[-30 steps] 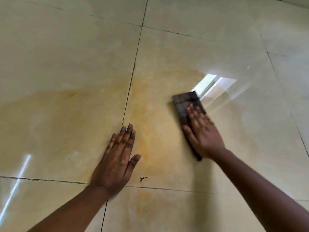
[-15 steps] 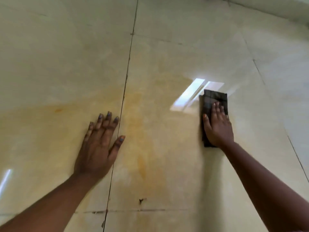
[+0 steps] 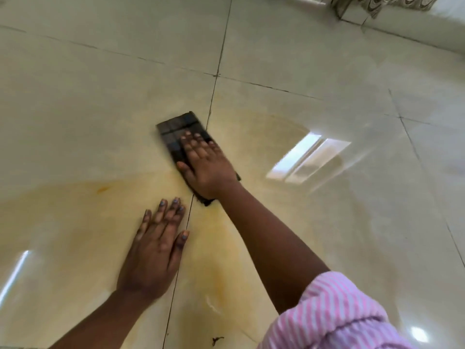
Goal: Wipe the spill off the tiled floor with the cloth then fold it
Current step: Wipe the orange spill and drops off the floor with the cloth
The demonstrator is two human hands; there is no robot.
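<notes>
While right hand (image 3: 206,167) presses flat on dark folded cloth (image 3: 176,133) | left hand (image 3: 153,250) open, empty, palm down | glossy cream tiled floor (image 3: 100,96), yellow spill (image 3: 75,205).

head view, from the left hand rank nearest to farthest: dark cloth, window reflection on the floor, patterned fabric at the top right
From the left hand:
1. dark cloth, just ahead, under the right hand
2. window reflection, off to the right
3. patterned fabric, far top right
</notes>
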